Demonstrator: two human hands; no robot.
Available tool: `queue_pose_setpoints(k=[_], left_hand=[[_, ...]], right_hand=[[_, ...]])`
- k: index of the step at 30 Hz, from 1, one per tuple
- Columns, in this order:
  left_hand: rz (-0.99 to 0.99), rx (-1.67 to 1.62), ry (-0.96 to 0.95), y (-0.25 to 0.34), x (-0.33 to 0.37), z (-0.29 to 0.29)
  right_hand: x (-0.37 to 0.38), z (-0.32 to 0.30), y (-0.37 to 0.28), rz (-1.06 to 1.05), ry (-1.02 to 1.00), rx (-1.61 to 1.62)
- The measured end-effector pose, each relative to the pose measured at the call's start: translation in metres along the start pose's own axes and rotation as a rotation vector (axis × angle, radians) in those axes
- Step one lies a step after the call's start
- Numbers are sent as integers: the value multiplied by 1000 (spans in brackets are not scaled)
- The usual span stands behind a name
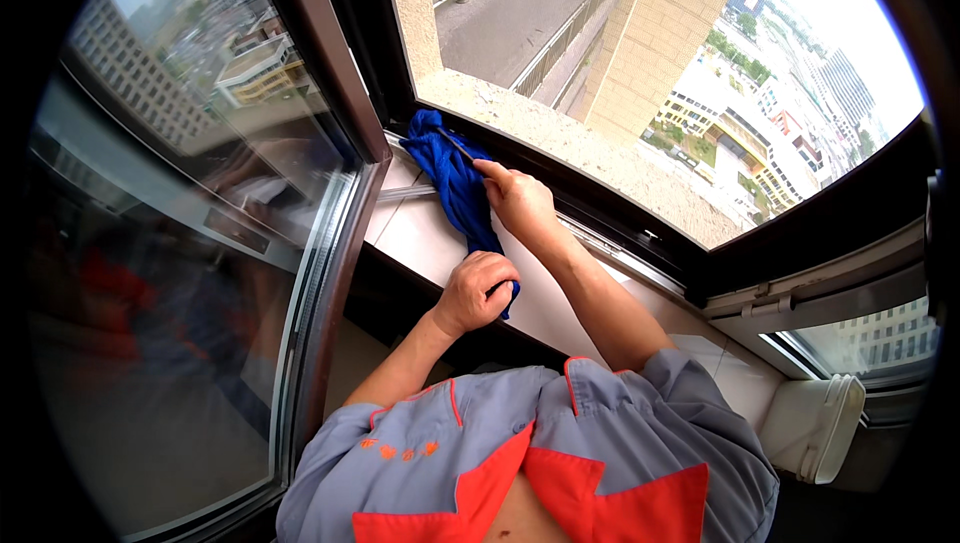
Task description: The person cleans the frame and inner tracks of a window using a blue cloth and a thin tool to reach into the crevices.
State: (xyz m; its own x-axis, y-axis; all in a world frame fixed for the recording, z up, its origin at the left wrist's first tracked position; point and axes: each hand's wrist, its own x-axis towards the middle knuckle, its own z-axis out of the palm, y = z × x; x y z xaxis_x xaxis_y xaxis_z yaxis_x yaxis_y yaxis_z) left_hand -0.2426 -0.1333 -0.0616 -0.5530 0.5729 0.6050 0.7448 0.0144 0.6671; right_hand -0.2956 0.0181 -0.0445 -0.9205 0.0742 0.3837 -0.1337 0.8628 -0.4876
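A blue cloth stretches across the window sill, bunched up at its far end in the corner of the window frame. My left hand is closed around the cloth's near end, with a bit of blue poking out past the fingers. Farther off, my right hand grips a thin dark rod-like tool whose far end rests on the bunched cloth. The tool's tip and most of its handle are hidden, so its exact kind cannot be made out.
An open glass window sash with a brown frame stands close on the left. White tiles cover the sill. Beyond the dark window frame lies an outer ledge high above buildings. A white plastic container is at right.
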Motion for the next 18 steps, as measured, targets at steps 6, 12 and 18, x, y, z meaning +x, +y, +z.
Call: queue_pose_setpoints(k=[6,12,18], left_hand=[[50,166,105,-10,-9,1],[80,259,130,-15,-14,11],[61,269,151,-15,-14,9]], right_hand=[[42,-12,-4,-53,-186,-67],[71,21,-16,-160,-129,-103],[78,-2,-11,-215,-234,-104]])
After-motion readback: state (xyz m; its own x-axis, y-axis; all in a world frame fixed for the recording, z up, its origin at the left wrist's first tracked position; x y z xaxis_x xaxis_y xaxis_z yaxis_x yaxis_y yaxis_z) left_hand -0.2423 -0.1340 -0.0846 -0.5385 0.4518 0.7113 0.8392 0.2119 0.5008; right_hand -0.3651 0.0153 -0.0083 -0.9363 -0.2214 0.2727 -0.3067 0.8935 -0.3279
